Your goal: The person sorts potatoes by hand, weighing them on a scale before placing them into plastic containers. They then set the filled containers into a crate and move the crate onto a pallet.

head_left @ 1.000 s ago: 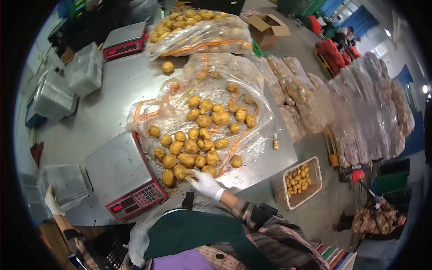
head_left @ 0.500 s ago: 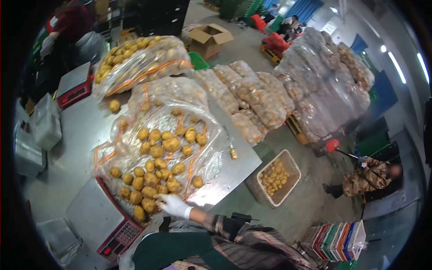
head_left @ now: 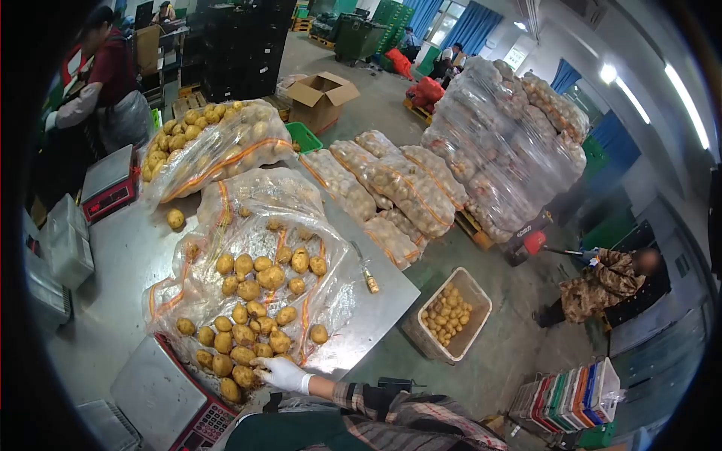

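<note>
My right hand (head_left: 281, 374), in a white glove, reaches in from the lower right. Its fingers are stretched out and rest against a potato (head_left: 244, 376) at the near edge of the pile, not wrapped round it. Several more potatoes (head_left: 242, 334) lie loose on a clear plastic bag with orange stripes (head_left: 312, 304), spread over the metal table (head_left: 376, 312). My left hand is out of view.
A digital scale (head_left: 162, 391) stands at the near left, and another scale (head_left: 109, 180) behind it. A full potato bag (head_left: 226, 143) lies at the back. Right of the table are a potato bin (head_left: 481, 316), stacked bags (head_left: 504, 150) and a person in camouflage (head_left: 605, 284).
The camera view has tilted up, so the scene sits lower and further left. My right hand stays by the same near potatoes.
</note>
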The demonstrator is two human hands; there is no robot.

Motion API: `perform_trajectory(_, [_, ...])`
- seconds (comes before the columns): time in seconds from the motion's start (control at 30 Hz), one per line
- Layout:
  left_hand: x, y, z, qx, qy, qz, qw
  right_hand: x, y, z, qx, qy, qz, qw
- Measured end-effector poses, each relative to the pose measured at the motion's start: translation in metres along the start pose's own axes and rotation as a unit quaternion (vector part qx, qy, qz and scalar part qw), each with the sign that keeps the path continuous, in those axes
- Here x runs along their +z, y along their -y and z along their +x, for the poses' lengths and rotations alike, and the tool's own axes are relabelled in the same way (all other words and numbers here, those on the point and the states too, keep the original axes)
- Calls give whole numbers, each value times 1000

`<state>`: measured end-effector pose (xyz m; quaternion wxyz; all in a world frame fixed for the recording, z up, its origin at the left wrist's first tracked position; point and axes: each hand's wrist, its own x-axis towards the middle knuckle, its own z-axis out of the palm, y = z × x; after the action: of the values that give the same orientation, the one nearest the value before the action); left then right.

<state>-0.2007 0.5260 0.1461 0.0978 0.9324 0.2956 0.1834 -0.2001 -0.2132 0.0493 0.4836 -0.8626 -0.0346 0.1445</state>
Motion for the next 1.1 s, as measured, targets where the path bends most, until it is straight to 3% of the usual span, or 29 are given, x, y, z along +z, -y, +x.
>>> perform_trajectory(0.13, [-3,30,11,46,1,8,999,1,-8,1,18,-19,-35,999])
perform_trajectory(0.23, [21,93,26,128,11,2,992,3,-9,-2,-1,-66,-19,998])
perform_trajectory(0.3, [18,86,13,55,5,7,998,-6,1,-5,34,-40,11,999])
perform_trajectory(0.37, [19,76,-3,-54,-125,-9,991,-1,-21,-6,16,-84,0,996])
perform_trajectory(0.4, [26,64,-14,-182,-235,-193,935,-3,-31,-6,19,-106,-2,994])
perform_trajectory(0.5, [-15,-41,-54,-173,-422,-157,876,-23,-65,1,75,-149,13,986])
perform_trajectory(0.57, [-29,-113,-83,-73,-357,-198,910,-49,-74,12,86,-186,117,972])
perform_trajectory(0.6, [-25,-132,-92,2,-320,-201,926,-61,-89,25,87,-221,83,968])
perform_trajectory(0.67, [6,-185,-131,118,-187,-163,962,-84,-118,58,95,-306,13,947])
perform_trajectory(0.73, [45,-221,-176,215,21,-124,968,-109,-139,93,91,-379,-24,920])
perform_trajectory(0.77, [66,-227,-192,347,44,-111,930,-123,-146,109,80,-404,-27,911])
perform_trajectory(0.83, [88,-238,-216,435,127,-91,887,-145,-143,128,116,-410,-55,903])
perform_trajectory(0.87, [85,-238,-222,379,243,4,893,-158,-144,139,133,-395,-59,907])
perform_trajectory(0.9, [75,-252,-220,385,265,3,884,-170,-140,147,162,-375,-86,909])
perform_trajectory(0.97, [48,-286,-213,391,311,3,866,-189,-149,164,105,-362,-34,926])
perform_trajectory(1.1, [33,-396,-175,428,285,-63,855,-223,-178,210,68,-336,-172,924])
